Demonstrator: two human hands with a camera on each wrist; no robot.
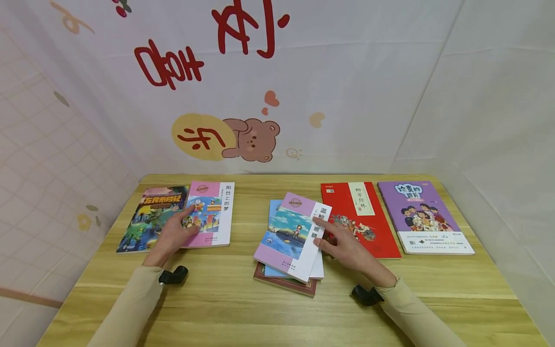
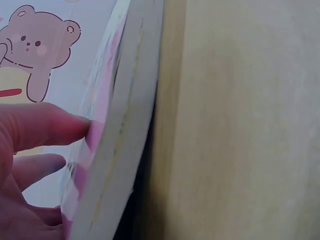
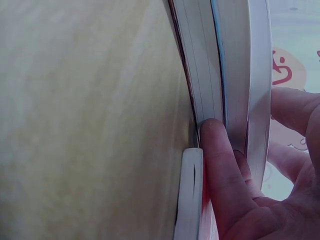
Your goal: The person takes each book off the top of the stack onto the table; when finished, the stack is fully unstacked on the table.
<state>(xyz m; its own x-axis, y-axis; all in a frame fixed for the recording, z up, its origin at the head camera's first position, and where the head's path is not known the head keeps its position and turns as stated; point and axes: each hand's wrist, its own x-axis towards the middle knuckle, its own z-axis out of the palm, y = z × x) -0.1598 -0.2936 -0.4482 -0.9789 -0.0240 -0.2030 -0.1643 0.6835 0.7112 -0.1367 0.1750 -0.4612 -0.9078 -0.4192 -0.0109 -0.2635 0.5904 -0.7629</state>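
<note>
My left hand (image 1: pixel 173 233) lies flat with straight fingers (image 2: pixel 45 125) on the cover of a pink book (image 1: pixel 217 212), whose page edge (image 2: pixel 120 150) rests on the table. A green comic-style book (image 1: pixel 143 221) lies just left of it, partly under that hand. My right hand (image 1: pixel 342 243) holds the right edge of a lilac book (image 1: pixel 290 236) that tops a skewed stack. Its fingers (image 3: pixel 295 110) lie on the cover and the thumb (image 3: pixel 215 160) presses against the page edges below. A blue book (image 1: pixel 274 207) and a maroon book (image 1: pixel 286 285) lie under it.
A red book (image 1: pixel 381 241) and a purple book (image 1: pixel 425 212) lie side by side right of the stack. The wooden table (image 1: pixel 260 313) is boxed in by white sheets at the back and sides, with a bear print behind.
</note>
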